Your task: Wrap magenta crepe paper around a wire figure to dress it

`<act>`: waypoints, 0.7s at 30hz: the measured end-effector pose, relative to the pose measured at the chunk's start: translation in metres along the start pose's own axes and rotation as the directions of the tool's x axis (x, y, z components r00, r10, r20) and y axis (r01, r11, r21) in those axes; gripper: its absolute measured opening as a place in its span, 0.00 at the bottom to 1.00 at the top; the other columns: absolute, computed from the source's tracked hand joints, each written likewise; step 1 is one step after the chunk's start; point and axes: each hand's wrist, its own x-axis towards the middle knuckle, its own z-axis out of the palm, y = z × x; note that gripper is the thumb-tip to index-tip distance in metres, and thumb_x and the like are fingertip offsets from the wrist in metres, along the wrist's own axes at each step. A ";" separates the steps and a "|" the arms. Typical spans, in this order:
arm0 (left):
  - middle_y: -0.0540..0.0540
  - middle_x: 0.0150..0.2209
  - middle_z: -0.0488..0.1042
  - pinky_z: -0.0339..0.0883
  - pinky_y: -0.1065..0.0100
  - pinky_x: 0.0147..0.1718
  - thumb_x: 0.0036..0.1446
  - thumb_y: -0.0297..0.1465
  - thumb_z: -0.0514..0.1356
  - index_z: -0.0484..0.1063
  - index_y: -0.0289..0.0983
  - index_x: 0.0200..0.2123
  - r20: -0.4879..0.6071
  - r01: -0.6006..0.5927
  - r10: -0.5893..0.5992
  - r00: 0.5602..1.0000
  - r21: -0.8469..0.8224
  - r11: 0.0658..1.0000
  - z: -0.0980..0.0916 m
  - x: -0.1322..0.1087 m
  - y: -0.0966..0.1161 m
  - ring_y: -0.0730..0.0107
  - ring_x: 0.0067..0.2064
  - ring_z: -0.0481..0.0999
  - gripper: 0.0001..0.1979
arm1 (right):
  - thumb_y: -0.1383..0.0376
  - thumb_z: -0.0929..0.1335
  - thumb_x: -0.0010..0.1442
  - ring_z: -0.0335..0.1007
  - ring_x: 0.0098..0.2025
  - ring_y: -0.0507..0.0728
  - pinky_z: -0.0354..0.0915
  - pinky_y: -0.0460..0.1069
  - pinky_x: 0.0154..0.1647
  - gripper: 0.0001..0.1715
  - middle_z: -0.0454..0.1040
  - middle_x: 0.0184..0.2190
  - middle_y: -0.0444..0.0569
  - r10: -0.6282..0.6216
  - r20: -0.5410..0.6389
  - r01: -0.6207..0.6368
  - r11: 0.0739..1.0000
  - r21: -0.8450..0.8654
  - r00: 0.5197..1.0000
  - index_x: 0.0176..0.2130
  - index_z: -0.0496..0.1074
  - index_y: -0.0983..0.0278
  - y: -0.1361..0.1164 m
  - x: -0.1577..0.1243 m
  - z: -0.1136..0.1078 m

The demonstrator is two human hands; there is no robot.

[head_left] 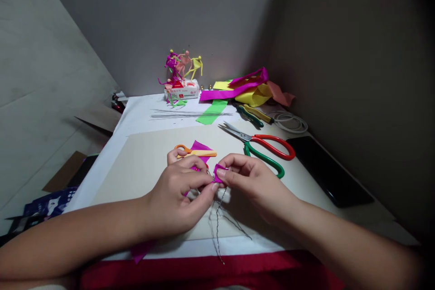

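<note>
"What have your hands got?"

"My right hand (pixel 253 181) is pinched nearly shut on a small magenta scrap (pixel 219 173). My left hand (pixel 176 192) is pinched just beside it, on the top of a twisted wire (pixel 218 217), though my fingers hide the exact grip. The wire hangs down below them."

"And right under them?"

"A white tuft (pixel 224 195), too blurred to name. Behind my left hand lie small orange scissors (pixel 183 148) on a magenta sheet (pixel 200 147), with a yellow strip (pixel 204 153) across them. Another magenta piece (pixel 141 251) sticks out beneath my left forearm."

"What's further out?"

"All this sits on a beige board (pixel 149 170) over a white cloth (pixel 136 118) on the counter. Big red-and-green scissors (pixel 261 150) lie open beside my right hand, and a black phone (pixel 329 172) is past them. Further back are straight wires (pixel 190 114), a green strip (pixel 212 112), two pairs of pliers (pixel 249 115) and a white cable coil (pixel 288 122)."

"And at the back?"

"Magenta and yellow paper (pixel 234 88) lies by the wall, near a white box (pixel 181 89) with small wire-and-paper figures (pixel 180 65) on it."
</note>
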 end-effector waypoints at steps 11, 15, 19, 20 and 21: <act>0.51 0.21 0.73 0.53 0.55 0.44 0.57 0.23 0.54 0.74 0.39 0.29 -0.005 -0.047 0.047 0.999 0.046 0.998 0.000 -0.005 -0.001 0.70 0.29 0.72 0.11 | 0.68 0.71 0.49 0.66 0.23 0.50 0.62 0.48 0.33 0.06 0.72 0.18 0.42 0.114 0.034 -0.116 0.991 0.070 0.993 0.30 0.69 0.65 -0.001 0.001 -0.001; 0.52 0.21 0.74 0.53 0.53 0.45 0.54 0.22 0.57 0.74 0.39 0.32 -0.063 -0.078 0.084 0.994 0.096 0.992 0.002 -0.007 -0.003 0.70 0.28 0.72 0.08 | 0.69 0.69 0.51 0.65 0.22 0.49 0.61 0.47 0.32 0.06 0.73 0.18 0.43 0.150 0.078 -0.158 0.982 0.100 0.986 0.32 0.69 0.64 0.001 0.002 -0.002; 0.52 0.22 0.75 0.54 0.51 0.46 0.53 0.20 0.58 0.74 0.38 0.35 -0.075 -0.113 0.125 0.989 0.147 0.983 0.004 -0.009 -0.005 0.69 0.27 0.72 0.09 | 0.71 0.68 0.50 0.64 0.22 0.49 0.59 0.46 0.31 0.07 0.73 0.18 0.43 0.157 0.077 -0.165 0.979 0.118 0.985 0.34 0.68 0.65 0.001 0.002 -0.002; 0.51 0.22 0.75 0.54 0.51 0.47 0.53 0.20 0.58 0.74 0.37 0.35 -0.075 -0.120 0.134 0.988 0.162 0.979 0.004 -0.009 -0.005 0.69 0.27 0.72 0.09 | 0.71 0.68 0.50 0.64 0.22 0.49 0.59 0.46 0.32 0.08 0.73 0.18 0.43 0.157 0.077 -0.165 0.979 0.120 0.985 0.34 0.68 0.65 0.001 0.002 -0.002; 0.51 0.22 0.75 0.54 0.50 0.47 0.53 0.20 0.58 0.74 0.37 0.36 -0.078 -0.127 0.143 0.987 0.177 0.976 0.004 -0.009 -0.006 0.69 0.27 0.72 0.09 | 0.71 0.68 0.50 0.64 0.22 0.49 0.59 0.47 0.32 0.08 0.73 0.18 0.43 0.157 0.080 -0.166 0.979 0.121 0.984 0.35 0.68 0.65 0.000 0.002 -0.001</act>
